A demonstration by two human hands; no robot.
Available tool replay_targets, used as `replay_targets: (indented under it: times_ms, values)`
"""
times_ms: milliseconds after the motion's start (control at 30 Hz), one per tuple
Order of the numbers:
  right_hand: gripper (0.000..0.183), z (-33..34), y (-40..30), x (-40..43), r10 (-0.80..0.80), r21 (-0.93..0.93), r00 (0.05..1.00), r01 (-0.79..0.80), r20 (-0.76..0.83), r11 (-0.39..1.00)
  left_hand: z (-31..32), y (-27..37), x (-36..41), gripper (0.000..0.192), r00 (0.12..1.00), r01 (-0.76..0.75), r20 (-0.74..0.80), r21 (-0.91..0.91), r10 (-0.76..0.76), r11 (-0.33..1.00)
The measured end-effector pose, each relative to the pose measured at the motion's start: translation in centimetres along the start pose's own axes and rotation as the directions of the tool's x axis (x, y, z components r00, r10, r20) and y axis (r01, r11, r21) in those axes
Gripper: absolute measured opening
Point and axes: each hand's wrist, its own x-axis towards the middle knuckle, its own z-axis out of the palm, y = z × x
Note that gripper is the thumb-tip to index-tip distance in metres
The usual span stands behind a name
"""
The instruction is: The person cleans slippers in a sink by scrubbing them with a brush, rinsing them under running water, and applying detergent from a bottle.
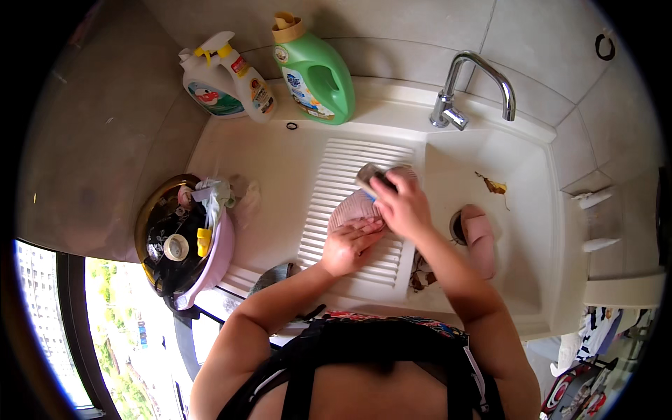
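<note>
A pink slipper (pixel 353 209) with a ribbed surface lies across the white moulded washboard (pixel 336 157). My left hand (pixel 350 244) bears down on its near end and holds it there, fingers flat over the edge. In my right hand (pixel 407 207) is a scrubbing brush (pixel 370 177), partly hidden by the fingers and slightly blurred. The brush touches or hovers just over the slipper; I cannot tell which. A matching pink slipper (pixel 480 241) rests in the sink basin (pixel 520 157), beside the dark drain hole (pixel 459 228).
Behind the washboard stand a green detergent bottle (pixel 336 100), a spray bottle (pixel 254 92) and a white bottle (pixel 210 94). A chrome tap (pixel 446 102) arches over the basin, where brown leaves (pixel 494 185) lie. At left sits a lilac basin (pixel 223 252) holding assorted items.
</note>
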Motion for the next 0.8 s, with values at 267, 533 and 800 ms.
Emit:
replay_targets:
  times_ms: [267,533,800]
  values:
    - [0.040,1.2,7.2,3.0,0.343,-0.162,0.938,-0.331,0.050,0.930,0.2,0.6,1.1,0.028,0.998,-0.030,-0.052,-0.004,0.030,1.000]
    - [0.042,-0.6,-0.6,1.6,-0.156,-0.002,0.981,0.157,0.111,0.988,-0.1,0.2,0.3,0.029,0.999,0.009,-0.037,-0.004,-0.009,1.000]
    - [0.039,-0.3,7.9,3.2,0.311,-0.145,0.929,-0.286,0.202,0.947,0.2,0.5,0.7,0.040,0.998,-0.059,-0.023,0.011,0.060,0.998]
